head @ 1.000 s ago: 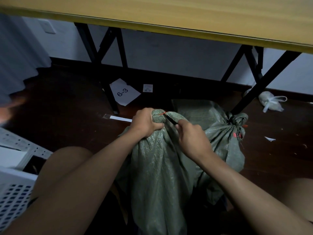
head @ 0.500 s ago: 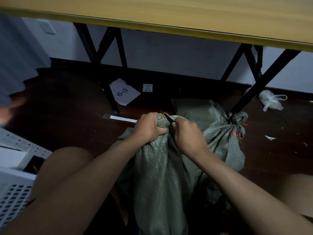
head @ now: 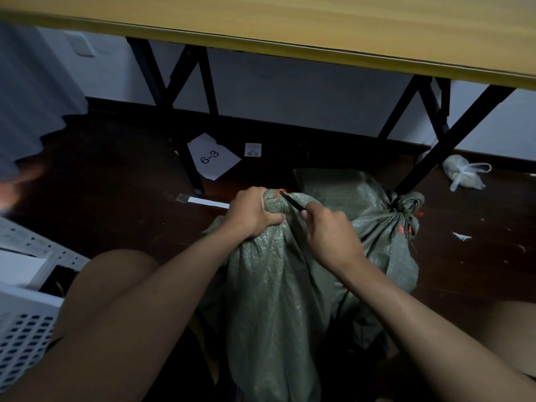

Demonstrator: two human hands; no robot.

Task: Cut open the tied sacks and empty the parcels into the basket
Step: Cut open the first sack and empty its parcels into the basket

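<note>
Gripping the bunched neck of the near sack [head: 275, 285], your left hand [head: 252, 213] has its fingers curled tight round the gathered green cloth just below the knot, where a bit of red tie [head: 278, 193] shows at the very top. Your right hand [head: 330, 233] is closed round the handle of a thin dark blade [head: 293, 203], whose tip points up and to the left and meets the red tie at the sack's neck; whether it is a knife or some other cutter you cannot tell from this view. The sack stands upright between your knees on the dark floor [head: 116, 204], its mouth closed. Just behind it and to the right lies a second sack [head: 374, 227], also knotted shut, with red ties at its neck, touching the black leg of the table [head: 319, 21]. The white basket [head: 23, 338] with its slotted wall sits at your left, beside your left knee, well apart from both sacks. On the floor beyond lie a sheet of paper [head: 213, 156] marked 6-3, a small label [head: 253, 149], a white strip [head: 207, 202] and, far right, a small tied plastic bag [head: 461, 175].
</note>
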